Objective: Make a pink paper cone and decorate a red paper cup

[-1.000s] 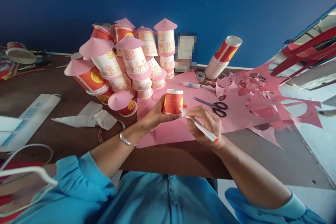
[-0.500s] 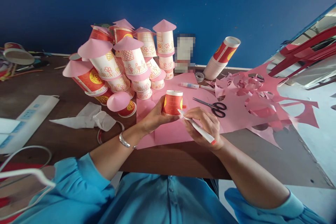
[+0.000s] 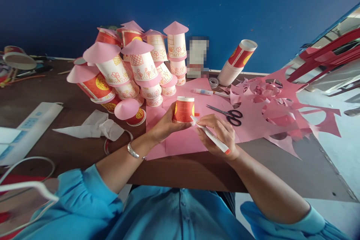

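Observation:
My left hand (image 3: 165,122) is closed around a red paper cup (image 3: 184,110) with yellow emblems and a white rim, held over pink paper. Faint lines show on the cup's red side. In my right hand (image 3: 218,133) is a white marker (image 3: 212,139) with a red end, gripped like a pen. Its tip is close to the lower right of the cup; whether it touches I cannot tell. A small red piece, perhaps the marker's cap (image 3: 197,114), shows just right of the cup. Black-handled scissors (image 3: 229,114) lie open on the pink paper (image 3: 182,144) beyond my right hand.
Several cup towers with pink cone roofs (image 3: 137,47) stand at the back left. Stacked cups (image 3: 236,63) lean by the wall beside a tape roll (image 3: 213,82). A glue stick (image 3: 203,92), pink scraps (image 3: 277,114), crumpled white tissue (image 3: 98,125) and a power strip (image 3: 30,127) lie around.
The cup has shifted slightly left in my left hand, and the marker tip now sits nearer its right edge. My right hand has barely moved.

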A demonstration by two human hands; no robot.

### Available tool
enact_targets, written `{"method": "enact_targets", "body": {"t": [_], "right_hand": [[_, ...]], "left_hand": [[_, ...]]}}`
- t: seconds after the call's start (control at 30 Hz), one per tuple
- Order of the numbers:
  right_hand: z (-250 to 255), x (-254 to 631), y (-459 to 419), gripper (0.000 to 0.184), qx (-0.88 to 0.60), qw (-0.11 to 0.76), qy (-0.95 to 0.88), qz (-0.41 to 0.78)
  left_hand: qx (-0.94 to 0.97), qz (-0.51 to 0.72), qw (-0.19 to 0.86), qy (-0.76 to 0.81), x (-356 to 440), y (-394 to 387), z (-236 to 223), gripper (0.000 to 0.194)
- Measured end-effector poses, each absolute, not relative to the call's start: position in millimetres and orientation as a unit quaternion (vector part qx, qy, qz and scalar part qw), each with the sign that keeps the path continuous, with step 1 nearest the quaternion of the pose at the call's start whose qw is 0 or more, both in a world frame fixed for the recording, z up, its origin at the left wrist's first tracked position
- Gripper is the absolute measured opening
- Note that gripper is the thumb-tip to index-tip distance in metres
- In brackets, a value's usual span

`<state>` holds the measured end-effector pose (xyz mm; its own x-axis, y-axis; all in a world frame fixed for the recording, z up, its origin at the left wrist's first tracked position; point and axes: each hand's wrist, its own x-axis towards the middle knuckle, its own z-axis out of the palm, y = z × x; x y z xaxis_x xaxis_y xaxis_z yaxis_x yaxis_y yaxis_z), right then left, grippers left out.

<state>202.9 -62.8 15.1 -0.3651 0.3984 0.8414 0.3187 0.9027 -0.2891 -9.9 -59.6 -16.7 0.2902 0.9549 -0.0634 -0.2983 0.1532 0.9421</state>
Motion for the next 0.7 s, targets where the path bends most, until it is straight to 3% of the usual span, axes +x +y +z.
{"method": "enact_targets", "body": {"t": [0.4,0.7], "right_hand": [[14.0,202.5,-63.0,0.014,-0.217,0.525,-0.821,0.047],[13.6,202.8,-62.7,0.021,-0.215,0.526,-0.821,0.051]], "left_hand": [[0.436,0.475,0.679,0.352,-8.4,-59.9,-12.5,0.081],[0.437,0.484,0.669,0.357,-8.6,-61.1,-12.0,0.072]]}}
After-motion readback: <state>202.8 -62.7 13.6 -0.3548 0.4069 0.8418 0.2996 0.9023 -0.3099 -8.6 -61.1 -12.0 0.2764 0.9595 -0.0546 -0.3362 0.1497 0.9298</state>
